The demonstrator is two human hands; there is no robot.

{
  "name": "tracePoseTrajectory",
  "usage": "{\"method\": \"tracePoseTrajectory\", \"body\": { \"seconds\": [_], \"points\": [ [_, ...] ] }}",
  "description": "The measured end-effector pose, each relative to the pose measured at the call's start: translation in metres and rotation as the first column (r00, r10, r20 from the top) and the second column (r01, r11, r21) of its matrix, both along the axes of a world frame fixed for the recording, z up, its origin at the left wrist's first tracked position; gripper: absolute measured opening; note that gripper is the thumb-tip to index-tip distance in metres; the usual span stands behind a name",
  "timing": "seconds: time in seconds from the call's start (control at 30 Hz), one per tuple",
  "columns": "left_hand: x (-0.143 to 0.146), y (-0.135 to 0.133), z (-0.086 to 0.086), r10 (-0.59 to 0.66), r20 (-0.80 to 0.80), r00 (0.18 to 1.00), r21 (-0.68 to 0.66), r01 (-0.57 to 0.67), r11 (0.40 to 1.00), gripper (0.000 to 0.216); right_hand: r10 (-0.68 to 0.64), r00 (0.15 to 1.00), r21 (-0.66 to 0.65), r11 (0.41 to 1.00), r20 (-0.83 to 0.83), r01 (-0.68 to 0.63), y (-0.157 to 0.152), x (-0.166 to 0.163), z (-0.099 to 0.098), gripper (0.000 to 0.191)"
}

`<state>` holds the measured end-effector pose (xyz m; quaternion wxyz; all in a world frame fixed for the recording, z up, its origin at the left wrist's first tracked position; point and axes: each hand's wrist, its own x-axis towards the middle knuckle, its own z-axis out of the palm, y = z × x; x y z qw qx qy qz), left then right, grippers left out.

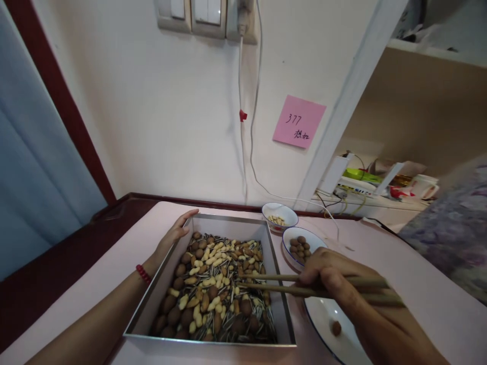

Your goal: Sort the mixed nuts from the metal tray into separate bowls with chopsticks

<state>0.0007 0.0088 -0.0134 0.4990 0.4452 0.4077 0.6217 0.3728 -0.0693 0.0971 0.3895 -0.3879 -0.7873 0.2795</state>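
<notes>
A grey-walled rectangular box [279, 296] holds peanuts in shells [217, 253], round brown nuts [174, 315], almond-like brown nuts and striped sunflower seeds. My left hand [175, 234] rests against the box's far left rim, with thumb and fingers stretched apart. A pair of wooden chopsticks [272, 288] is gripped in my right hand [335, 279], which hovers right of the box. Their tips reach among the nuts near the middle, slightly apart; I cannot tell whether they pinch anything. Beneath that hand, partly hidden, a white blue-rimmed plate [321, 317] carries one brown nut [336, 328].
Behind my right hand stands a bowl [315, 238] of round brown nuts. Farther back, another bowl [279, 208] contains pale nuts. A white cable [253, 147] runs down the wall onto the table [403, 289]. Cluttered shelves and a patterned cloth are at right.
</notes>
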Motion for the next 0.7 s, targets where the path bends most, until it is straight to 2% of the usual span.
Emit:
{"method": "tracePoseTrajectory", "body": {
  "seconds": [0.07, 0.2, 0.4, 0.57, 0.7],
  "points": [
    [-0.001, 0.0, -0.001, -0.027, 0.014, 1.0, -0.002, 0.027, 1.0, 0.061, 0.019, 0.999, -0.079, 0.997, 0.04, -0.016, 0.008, -0.005, -0.005, 0.04],
    [-0.004, 0.004, -0.006, -0.059, 0.017, 0.998, -0.023, 0.059, 0.998, 0.064, 0.019, 0.999, -0.133, 0.991, 0.037, -0.013, 0.016, -0.013, -0.017, 0.044],
    [-0.005, 0.005, -0.007, -0.041, 0.023, 0.999, -0.009, 0.041, 0.999, 0.062, 0.006, 1.0, -0.128, 0.992, 0.012, -0.004, 0.02, -0.023, -0.025, 0.046],
    [-0.002, 0.002, -0.003, -0.023, 0.001, 1.0, -0.006, 0.023, 1.0, 0.058, -0.033, 0.999, -0.103, 0.994, -0.029, 0.03, 0.019, -0.023, -0.021, 0.043],
    [-0.002, 0.0, -0.001, -0.038, 0.001, 0.999, -0.002, 0.038, 0.999, 0.058, -0.101, 0.988, -0.034, 0.995, -0.113, 0.098, 0.015, -0.005, -0.016, 0.038]
  ]
}}
